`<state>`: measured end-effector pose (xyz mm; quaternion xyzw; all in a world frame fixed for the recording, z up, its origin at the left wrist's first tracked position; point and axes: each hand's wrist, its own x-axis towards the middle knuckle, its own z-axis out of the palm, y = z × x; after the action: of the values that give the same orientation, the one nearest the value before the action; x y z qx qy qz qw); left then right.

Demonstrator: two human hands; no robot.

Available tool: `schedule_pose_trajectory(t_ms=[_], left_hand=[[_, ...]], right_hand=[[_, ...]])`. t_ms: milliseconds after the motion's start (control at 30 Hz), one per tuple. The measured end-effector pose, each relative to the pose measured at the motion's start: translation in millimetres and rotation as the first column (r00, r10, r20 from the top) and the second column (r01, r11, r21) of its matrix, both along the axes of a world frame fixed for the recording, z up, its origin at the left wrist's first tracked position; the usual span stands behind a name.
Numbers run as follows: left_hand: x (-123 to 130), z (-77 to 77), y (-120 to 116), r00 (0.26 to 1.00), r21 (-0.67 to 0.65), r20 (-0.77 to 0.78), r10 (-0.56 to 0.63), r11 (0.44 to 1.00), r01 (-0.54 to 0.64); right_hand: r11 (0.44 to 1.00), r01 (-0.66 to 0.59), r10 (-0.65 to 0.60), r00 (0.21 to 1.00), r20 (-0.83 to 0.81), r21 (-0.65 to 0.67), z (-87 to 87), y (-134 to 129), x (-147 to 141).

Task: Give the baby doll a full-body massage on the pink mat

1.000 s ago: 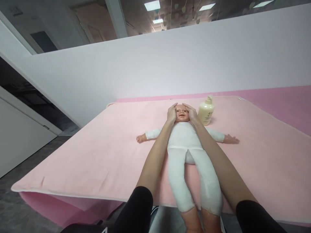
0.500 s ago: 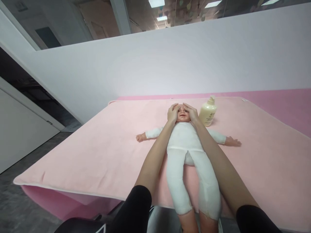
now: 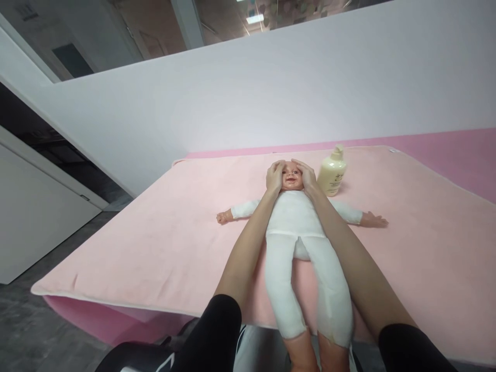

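A baby doll lies on its back on a pink blanket, its soft white body between my forearms. Its arms stretch out to both sides, and its legs hang toward me past the blanket's front edge. My left hand curves around the side of the doll's head on the left. Against the opposite side of the head rests my right hand, fingers curled over the temple. The doll's eyes, nose and mouth show between my hands. Just right of my right hand stands a pale yellow pump bottle.
Behind the blanket rises a white partition wall with windows above it. The table's pink cover shows at the far right. A white door panel and grey floor are on the left.
My hands have slid outward from the doll's brow toward the sides of its head, so more of its forehead and eyes shows. The view has shifted slightly.
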<state>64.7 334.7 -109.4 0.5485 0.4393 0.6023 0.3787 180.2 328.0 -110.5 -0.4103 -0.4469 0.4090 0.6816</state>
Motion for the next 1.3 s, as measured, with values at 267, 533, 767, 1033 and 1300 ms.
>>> schedule_pose_trajectory(t_ms=[267,533,767,1033,1300], left_hand=[[-1.3,2.9,-5.9,0.997,-0.048,0.07,-0.033,0.998,0.036],[-1.1,4.5,-5.5,0.995,-0.077,0.102,-0.019,0.997,0.027],[0.8,2.5,-0.7,0.998,-0.057,0.064,0.005,0.998,-0.001],[-0.6,3.6,-5.4,0.997,-0.042,-0.072,0.001,0.999,-0.004],[-10.3,-4.8,-27.0,0.984,0.139,-0.172,-0.036,0.988,0.061]], right_hand=[[0.997,-0.061,0.06,0.998,-0.031,-0.05,2.7,-9.5,-0.5],[0.996,-0.051,0.049,0.998,-0.036,-0.072,10.7,-15.9,-0.8],[1.0,0.009,-0.01,1.0,-0.017,-0.014,7.7,-15.0,-2.3],[1.0,-0.014,0.014,0.999,0.049,0.008,2.0,-13.6,-2.2],[0.989,-0.046,0.072,0.98,0.185,-0.138,-15.7,-37.5,9.2]])
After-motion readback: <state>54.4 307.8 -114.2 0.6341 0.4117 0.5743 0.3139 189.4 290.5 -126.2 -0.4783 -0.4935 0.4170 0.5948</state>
